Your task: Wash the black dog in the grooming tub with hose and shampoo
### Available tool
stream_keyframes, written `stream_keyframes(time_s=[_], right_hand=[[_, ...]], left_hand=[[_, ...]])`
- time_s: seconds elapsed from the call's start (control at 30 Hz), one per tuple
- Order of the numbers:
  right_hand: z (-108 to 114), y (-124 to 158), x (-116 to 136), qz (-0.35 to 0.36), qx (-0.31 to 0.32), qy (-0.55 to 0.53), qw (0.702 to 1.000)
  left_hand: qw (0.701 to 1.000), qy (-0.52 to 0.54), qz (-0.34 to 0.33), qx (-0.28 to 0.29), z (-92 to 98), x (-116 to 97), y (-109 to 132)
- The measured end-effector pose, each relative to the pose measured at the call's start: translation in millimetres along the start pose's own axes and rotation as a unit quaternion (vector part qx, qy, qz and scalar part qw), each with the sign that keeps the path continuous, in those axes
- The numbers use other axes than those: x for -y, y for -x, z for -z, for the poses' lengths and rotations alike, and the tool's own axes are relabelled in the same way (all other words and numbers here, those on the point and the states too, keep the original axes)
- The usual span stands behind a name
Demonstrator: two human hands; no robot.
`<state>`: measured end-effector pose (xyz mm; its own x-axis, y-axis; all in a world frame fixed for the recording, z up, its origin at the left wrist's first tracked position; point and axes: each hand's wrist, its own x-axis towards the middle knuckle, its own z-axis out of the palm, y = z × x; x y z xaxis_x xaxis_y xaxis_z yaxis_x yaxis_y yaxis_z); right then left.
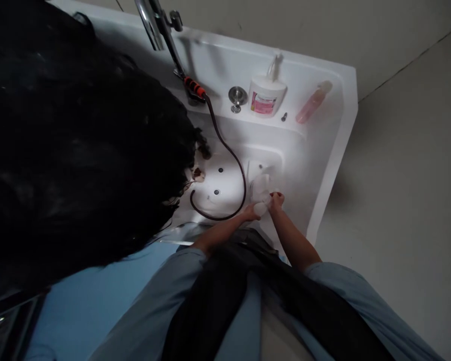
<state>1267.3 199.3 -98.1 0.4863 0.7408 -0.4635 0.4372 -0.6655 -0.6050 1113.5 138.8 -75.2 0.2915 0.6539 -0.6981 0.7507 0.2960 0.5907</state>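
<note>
My left hand [251, 213] is low over the right part of the white tub, its fingers wrapped round a small white cup-like container [260, 209]. Close beside it, my right hand [276, 200] is closed, with its fingertips pinched at the edge of some pale, translucent pieces; what exactly they grip is too small to tell. A larger whitish, translucent container [261, 185] shows just beyond both hands, partly blurred into the white tub floor.
A big mass of black fur [78, 150] fills the left side. A dark hose [237, 158] curves across the white tub [323, 185] from a chrome tap [165, 35]. On the back ledge stand a white pump bottle [266, 98], a pink bottle [311, 106] and a metal drain fitting [237, 95].
</note>
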Motion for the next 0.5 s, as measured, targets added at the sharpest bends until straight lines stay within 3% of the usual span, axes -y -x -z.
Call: stream_keyframes(time_s=[0.17,0.3,0.5], right_hand=[[-1,1,8,0.068,0.036,0.038,0.996],[-10,1,20,0.165,0.149,0.097,0.970],[3,-6,20,0.151,0.233,0.114,0.954]], left_hand=[[0.998,0.046,0.024,-0.028,-2.4,0,4],[0.998,0.031,0.049,-0.022,-1.7,5,4],[0.999,0.033,0.015,-0.040,-1.5,10,7]])
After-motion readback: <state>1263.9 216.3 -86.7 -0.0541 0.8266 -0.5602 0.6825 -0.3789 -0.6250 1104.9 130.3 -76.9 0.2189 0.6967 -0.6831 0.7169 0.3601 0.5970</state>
